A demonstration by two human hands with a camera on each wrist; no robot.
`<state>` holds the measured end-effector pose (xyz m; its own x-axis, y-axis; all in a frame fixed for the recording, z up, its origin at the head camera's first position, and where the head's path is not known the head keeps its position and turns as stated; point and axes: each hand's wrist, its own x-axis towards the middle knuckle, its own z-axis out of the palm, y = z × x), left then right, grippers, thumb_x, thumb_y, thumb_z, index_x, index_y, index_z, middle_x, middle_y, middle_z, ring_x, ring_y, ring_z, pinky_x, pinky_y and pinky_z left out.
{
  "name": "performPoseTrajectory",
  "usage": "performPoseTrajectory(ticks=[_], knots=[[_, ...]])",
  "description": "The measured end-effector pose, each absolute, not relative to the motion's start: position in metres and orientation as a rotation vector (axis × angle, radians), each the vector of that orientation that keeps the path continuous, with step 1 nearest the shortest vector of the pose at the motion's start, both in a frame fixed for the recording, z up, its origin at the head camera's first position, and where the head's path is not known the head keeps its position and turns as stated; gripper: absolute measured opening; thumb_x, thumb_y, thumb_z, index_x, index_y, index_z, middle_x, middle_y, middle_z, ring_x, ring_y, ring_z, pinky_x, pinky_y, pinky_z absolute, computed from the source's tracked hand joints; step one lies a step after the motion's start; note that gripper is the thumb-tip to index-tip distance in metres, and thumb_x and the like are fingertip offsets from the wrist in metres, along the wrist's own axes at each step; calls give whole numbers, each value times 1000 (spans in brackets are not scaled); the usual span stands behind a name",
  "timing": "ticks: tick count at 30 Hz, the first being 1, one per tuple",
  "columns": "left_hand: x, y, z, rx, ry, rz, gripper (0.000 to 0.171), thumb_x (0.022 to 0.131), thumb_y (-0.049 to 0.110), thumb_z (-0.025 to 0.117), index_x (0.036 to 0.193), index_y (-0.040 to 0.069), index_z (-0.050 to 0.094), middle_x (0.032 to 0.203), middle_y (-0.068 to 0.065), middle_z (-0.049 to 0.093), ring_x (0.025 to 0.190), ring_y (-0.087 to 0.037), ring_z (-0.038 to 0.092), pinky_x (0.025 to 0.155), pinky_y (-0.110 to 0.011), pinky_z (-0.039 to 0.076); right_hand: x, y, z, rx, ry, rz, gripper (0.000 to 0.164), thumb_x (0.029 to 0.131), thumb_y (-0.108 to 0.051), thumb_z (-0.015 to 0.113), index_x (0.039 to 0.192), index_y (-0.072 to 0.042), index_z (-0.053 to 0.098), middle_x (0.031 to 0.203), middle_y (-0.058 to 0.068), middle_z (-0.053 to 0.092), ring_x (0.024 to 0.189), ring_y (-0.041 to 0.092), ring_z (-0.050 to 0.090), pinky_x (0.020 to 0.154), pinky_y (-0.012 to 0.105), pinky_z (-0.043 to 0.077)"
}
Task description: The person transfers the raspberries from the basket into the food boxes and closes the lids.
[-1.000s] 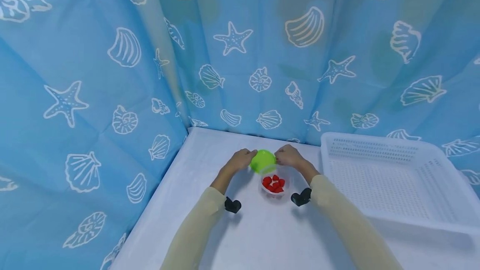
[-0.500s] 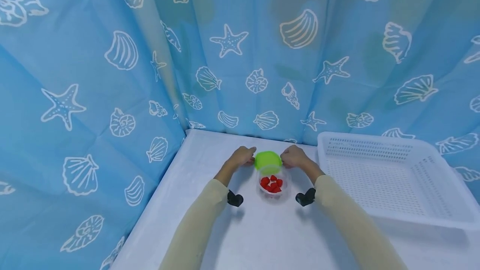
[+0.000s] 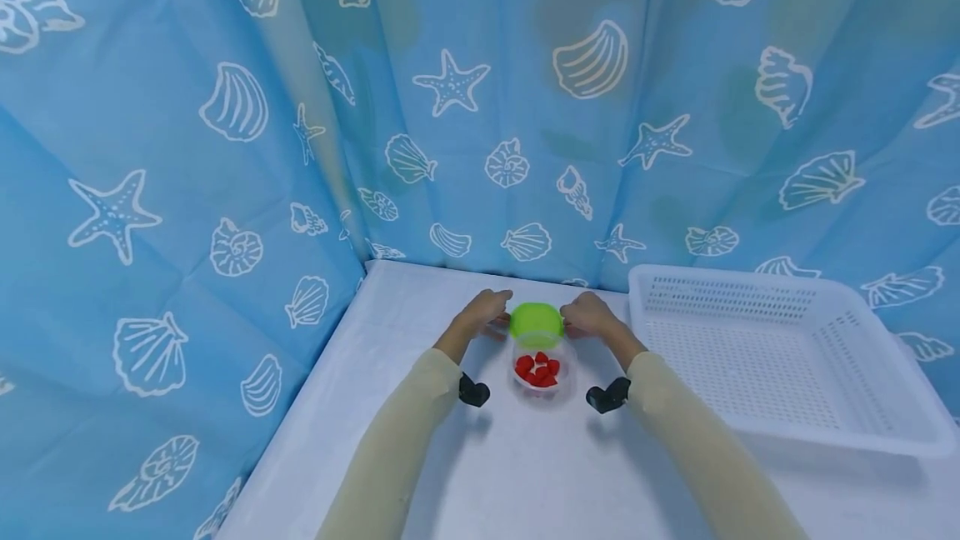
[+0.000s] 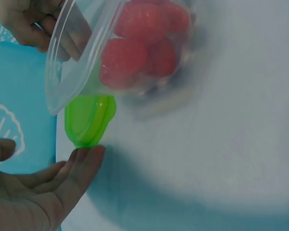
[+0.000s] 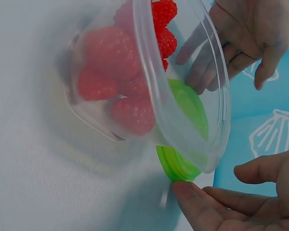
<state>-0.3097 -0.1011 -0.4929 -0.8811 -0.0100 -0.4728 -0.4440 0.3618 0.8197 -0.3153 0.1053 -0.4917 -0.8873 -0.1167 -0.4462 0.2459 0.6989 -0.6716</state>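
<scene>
A clear plastic bowl holds several red raspberries and stands on the white table. Just behind it is a bright green lid, partly overlapped by the bowl's rim in both wrist views. My left hand reaches to the lid's left side. Its fingers stretch out, with the fingertips right at the lid's edge and the thumb held apart. On the opposite side, my right hand has extended fingertips against the lid's edge, its thumb also raised away. Neither hand grips the lid.
A large white perforated plastic basket stands to the right of the hands. Behind and to the left of the table hangs a blue curtain with white shells and starfish. Black wrist cameras jut inward from both forearms.
The green lid, earlier between the fingers of both hands, has come down flat behind the bowl. My fingers have loosened and straightened at its sides. The head view has shifted slightly.
</scene>
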Motion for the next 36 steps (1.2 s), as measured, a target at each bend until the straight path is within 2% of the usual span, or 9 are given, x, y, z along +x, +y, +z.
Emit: performPoseTrajectory(ticks=[4,7,13,19,26,32,36], knots=[[-310,-102,-489,-453,2148,1619,49,98,28,48,134,-4,44,115,-22,58,106,-33,60,82,-45,56,-315,105,-489,150,2340,-1217,46,94,-17,50,128,14,45,120,25,57,104,32,62,89,37,54],[-313,-103,-486,-476,2116,1644,48,98,30,47,130,-7,46,113,-22,58,103,-33,60,80,-47,57,-315,106,-484,257,2190,-1379,47,96,-18,50,133,11,41,128,25,52,110,33,58,93,37,52],[-312,-106,-483,-498,2006,1732,58,99,36,47,133,-11,44,120,-26,54,112,-37,57,86,-51,54,-314,106,-476,353,2043,-1509,54,97,-21,51,139,9,35,136,24,43,118,33,51,98,37,49],[-311,-105,-489,-547,1897,1786,66,99,42,46,134,-14,40,120,-27,55,109,-36,59,88,-47,54,-315,108,-481,382,2019,-1521,54,99,-23,51,139,8,33,140,24,38,124,36,44,103,41,44],[-310,-104,-498,-532,1885,1868,63,100,39,45,132,-15,43,115,-24,57,103,-30,60,94,-38,51,-317,109,-487,426,2017,-1539,56,98,-24,53,140,7,34,137,23,41,119,34,46,100,40,46],[-309,-101,-509,-453,1937,1892,54,100,34,46,128,-12,51,108,-17,57,97,-25,59,94,-36,50,-317,109,-489,379,2027,-1546,49,98,-24,52,136,5,42,125,16,48,109,29,51,97,38,48],[-309,-99,-511,-412,1944,1904,52,100,32,44,126,-12,54,111,-18,59,99,-25,59,94,-36,50,-318,110,-491,345,2032,-1549,46,97,-23,52,134,5,45,123,16,49,110,29,51,99,38,47]])
